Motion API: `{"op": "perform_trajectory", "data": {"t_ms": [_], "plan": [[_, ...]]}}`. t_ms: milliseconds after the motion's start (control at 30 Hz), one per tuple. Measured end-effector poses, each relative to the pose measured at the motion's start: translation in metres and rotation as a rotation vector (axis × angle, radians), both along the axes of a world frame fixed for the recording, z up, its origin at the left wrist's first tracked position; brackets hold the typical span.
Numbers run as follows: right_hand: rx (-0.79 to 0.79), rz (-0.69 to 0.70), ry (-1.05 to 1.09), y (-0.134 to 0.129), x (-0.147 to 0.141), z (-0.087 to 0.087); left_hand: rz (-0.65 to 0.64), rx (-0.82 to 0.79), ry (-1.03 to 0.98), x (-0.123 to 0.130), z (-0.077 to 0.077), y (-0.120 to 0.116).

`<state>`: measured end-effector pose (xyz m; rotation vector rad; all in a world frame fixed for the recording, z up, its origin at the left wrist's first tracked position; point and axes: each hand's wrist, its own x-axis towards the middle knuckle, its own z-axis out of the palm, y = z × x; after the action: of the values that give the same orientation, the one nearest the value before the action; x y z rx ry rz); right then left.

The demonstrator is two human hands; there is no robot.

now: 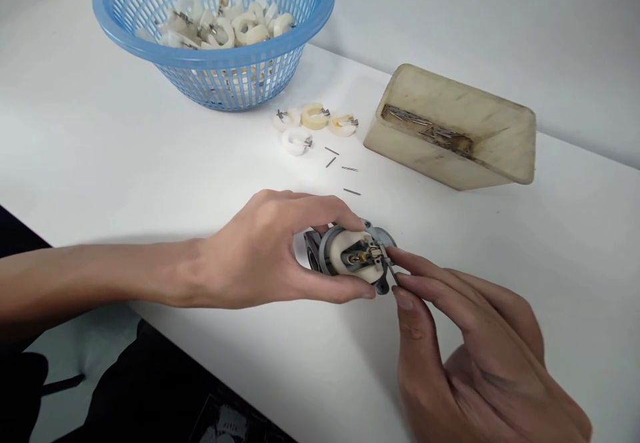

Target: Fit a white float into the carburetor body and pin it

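My left hand is wrapped round a metal carburetor body, thumb on the near side and fingers on the far side. Seated in the body is a white C-shaped float, with a brass part in its middle. My right hand pinches a thin metal pin between thumb and fingers, at the float's hinge on the right side of the body. Beyond the hands, several similar pins lie loose on the table, close to a small group of white and yellowish floats.
A blue plastic basket holding many floats stands at the back left. To the right, a cream-coloured plastic bin lies tilted with metal pins inside. The white table meets a wall behind; its near edge runs diagonally below my left arm.
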<state>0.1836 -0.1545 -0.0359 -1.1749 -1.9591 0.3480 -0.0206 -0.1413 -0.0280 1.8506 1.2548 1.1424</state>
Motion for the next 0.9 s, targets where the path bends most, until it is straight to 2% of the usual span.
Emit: {"op": "perform_trajectory", "data": {"t_ms": [100,367,633,900], "plan": [[0.026,0.018,-0.015,0.003,0.004,-0.001,0.015,-0.007,0.004,0.001,0.002,0.000],[0.011,0.174,0.005,0.023,0.014,-0.006,0.004,0.022,0.027,0.003,0.003,0.000],[-0.141,0.389,0.045,0.034,0.016,-0.006,-0.003,-0.028,0.024,0.006,0.003,-0.001],[-0.342,0.415,0.197,0.034,0.019,-0.007,-0.038,-0.066,0.022,0.007,0.004,-0.002]]}}
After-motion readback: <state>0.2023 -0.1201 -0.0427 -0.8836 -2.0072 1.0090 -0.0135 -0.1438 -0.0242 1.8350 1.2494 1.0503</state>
